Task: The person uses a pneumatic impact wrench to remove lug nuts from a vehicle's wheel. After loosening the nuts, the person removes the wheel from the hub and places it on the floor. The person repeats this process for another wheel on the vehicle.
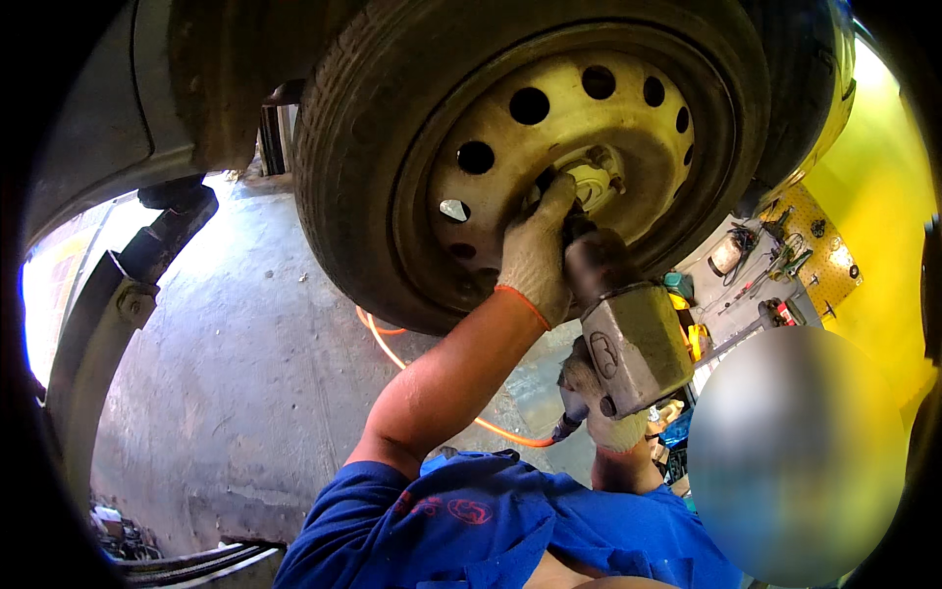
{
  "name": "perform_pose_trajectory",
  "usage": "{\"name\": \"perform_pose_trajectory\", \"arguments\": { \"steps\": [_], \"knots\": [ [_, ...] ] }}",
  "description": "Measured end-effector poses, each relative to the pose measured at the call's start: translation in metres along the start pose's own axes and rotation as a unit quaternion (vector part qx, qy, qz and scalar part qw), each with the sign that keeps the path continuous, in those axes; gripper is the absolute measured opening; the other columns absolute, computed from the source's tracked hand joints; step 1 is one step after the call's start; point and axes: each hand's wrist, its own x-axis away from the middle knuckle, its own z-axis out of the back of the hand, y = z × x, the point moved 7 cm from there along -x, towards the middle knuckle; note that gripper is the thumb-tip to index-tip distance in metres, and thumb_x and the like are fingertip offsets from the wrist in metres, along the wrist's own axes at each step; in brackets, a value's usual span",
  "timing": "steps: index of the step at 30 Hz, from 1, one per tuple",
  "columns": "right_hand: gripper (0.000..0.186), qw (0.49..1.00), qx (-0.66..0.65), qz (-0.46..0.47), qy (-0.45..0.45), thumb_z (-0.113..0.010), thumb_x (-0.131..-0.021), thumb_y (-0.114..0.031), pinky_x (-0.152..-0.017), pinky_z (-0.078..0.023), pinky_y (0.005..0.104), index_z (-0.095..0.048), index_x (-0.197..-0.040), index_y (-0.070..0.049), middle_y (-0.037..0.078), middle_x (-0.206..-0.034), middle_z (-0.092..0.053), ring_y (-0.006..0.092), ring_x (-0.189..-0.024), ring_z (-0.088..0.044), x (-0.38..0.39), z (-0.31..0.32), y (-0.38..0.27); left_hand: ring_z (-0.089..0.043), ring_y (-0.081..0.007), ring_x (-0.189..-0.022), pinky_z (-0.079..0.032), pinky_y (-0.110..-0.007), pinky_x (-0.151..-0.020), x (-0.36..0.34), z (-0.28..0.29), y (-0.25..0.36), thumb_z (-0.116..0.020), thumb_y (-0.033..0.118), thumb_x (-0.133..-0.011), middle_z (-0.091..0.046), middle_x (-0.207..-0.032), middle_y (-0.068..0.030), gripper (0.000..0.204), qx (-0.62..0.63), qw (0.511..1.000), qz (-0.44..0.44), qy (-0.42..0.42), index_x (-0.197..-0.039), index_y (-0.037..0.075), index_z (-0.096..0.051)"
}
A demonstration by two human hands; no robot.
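A car wheel (589, 128) with a pale steel rim and a black tire (343, 187) hangs raised in front of me. My left hand (540, 245), in a light knit glove with an orange cuff, is closed round the dark front end of an impact wrench at the wheel's centre. Its fingers hide much of that end and the spot it meets. The worn metal body of the impact wrench (638, 344) slants down toward me. Below it, my gloved right hand (603, 402) grips the handle, partly hidden behind the body. An orange air hose (500, 429) runs to the handle's base.
A dark lift arm (93, 344) stands at the left under the car body (88, 118). Grey floor (216, 393) lies below. Tools hang on a yellow pegboard (819, 245) at the right, beside a cluttered bench. A blurred oval covers the lower right.
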Motion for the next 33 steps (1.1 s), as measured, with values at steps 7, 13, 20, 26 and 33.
{"name": "perform_pose_trajectory", "arguments": {
  "steps": [7,13,20,26,33],
  "knots": [
    [0.023,0.997,0.05,0.053,-0.04,-0.068,-0.091,-0.005,-0.066,-0.049,0.0309,-0.062,-0.113,-0.001,0.005,-0.093,-0.062,0.0159,-0.079,-0.061,-0.005,-0.004,-0.013,-0.061,-0.0201,-0.059,-0.052,-0.036,-0.049,0.002,0.009,0.008,-0.069,0.033,-0.095,-0.062,-0.083,-0.0075,0.031,-0.027,0.995,-0.052,0.076,-0.113,0.009,-0.062],
    [0.011,0.973,-0.181,-0.125,-0.064,-0.063,-0.097,-0.015,-0.052,-0.046,0.0222,-0.064,-0.102,-0.006,0.0,-0.083,-0.057,0.0075,-0.065,-0.057,0.014,-0.021,0.048,-0.067,-0.0238,-0.095,-0.058,-0.039,-0.076,-0.003,0.003,0.018,-0.065,0.037,-0.098,-0.067,-0.113,-0.0116,0.045,-0.145,0.971,-0.159,0.104,-0.13,0.006,-0.059],
    [0.019,0.928,-0.29,-0.184,-0.142,-0.061,-0.099,-0.014,-0.066,-0.05,0.0258,-0.061,-0.115,-0.003,0.004,-0.099,-0.059,0.0112,-0.081,-0.06,0.055,-0.022,0.083,-0.058,-0.0169,-0.105,-0.047,-0.032,-0.095,0.052,0.014,0.033,-0.06,0.026,-0.102,-0.065,-0.118,-0.0095,0.041,-0.337,0.86,-0.361,0.128,-0.13,-0.004,-0.058],
    [0.028,0.857,-0.324,-0.199,-0.347,-0.058,-0.1,-0.012,-0.079,-0.053,0.0288,-0.057,-0.126,-0.001,0.007,-0.112,-0.061,0.0144,-0.094,-0.062,0.088,-0.041,0.087,-0.051,-0.0068,-0.085,-0.044,-0.022,-0.075,0.184,0.1,0.034,-0.056,0.022,-0.105,-0.06,-0.098,0.0017,0.032,-0.352,0.854,-0.286,0.254,-0.128,0.0,-0.059],
    [0.039,0.659,-0.417,-0.256,-0.572,-0.056,-0.102,-0.011,-0.093,-0.056,0.0324,-0.054,-0.138,0.002,0.012,-0.128,-0.064,0.0181,-0.109,-0.066,0.126,-0.111,0.053,-0.055,-0.0076,-0.07,-0.044,-0.022,-0.06,0.367,0.188,0.011,-0.064,0.032,-0.1,-0.065,-0.093,-0.0012,0.041,-0.304,0.85,-0.212,0.375,-0.128,0.001,-0.064]
  ]
}}
